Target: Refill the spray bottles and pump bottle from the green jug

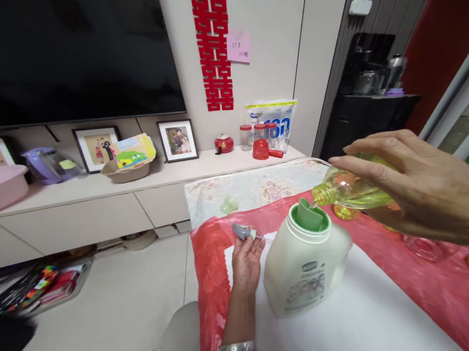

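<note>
In my right hand [425,198] I have the yellow bottle [352,189] gripped and tipped, its neck at the green spout [308,218] of the jug [301,274]. I read this as pouring, with a thin stream seeming to run into the spout. My left hand [246,265] is palm up beside the jug, fingers curled round a small grey part, probably a spray head [241,231], though it is too small and blurred to be sure. The jug stands upright on the white sheet [360,322], and neither hand steadies it. I judge that any move from here calls for a steady right wrist and the neck kept over the spout. Red plastic [211,280] lies beneath the sheet, with floral cloth [275,190] beyond.
</note>
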### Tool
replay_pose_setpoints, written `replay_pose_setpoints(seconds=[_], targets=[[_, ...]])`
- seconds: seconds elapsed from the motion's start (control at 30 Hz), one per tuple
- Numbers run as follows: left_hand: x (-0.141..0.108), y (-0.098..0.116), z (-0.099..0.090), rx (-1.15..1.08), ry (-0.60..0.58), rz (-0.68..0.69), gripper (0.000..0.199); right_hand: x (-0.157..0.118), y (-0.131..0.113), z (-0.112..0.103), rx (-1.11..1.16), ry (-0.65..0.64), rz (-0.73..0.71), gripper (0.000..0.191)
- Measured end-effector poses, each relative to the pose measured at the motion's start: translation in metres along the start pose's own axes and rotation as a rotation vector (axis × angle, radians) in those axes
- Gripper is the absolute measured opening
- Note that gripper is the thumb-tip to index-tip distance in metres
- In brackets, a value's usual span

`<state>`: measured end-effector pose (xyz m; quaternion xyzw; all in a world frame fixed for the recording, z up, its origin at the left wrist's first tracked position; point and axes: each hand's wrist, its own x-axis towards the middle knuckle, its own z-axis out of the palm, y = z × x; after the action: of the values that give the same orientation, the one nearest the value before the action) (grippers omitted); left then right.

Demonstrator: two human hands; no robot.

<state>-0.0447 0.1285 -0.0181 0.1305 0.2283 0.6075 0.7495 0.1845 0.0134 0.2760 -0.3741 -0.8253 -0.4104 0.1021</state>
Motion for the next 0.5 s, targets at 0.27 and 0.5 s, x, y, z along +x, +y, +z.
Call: replay_pose_setpoints(seconds=[0.27, 0.5], targets=[[0.0007, -0.0007, -0.0004, -0.002, 0.014, -0.003, 0.028, 0.0010, 0.0019, -0.0002, -0.026, 0.005, -0.015, 0.054], [-0.0003, -0.0004, -0.0007, -0.001, 0.001, 0.000, 0.028, 0.0005, 0.0027, -0.0006, -0.032, -0.012, -0.021, 0.050]])
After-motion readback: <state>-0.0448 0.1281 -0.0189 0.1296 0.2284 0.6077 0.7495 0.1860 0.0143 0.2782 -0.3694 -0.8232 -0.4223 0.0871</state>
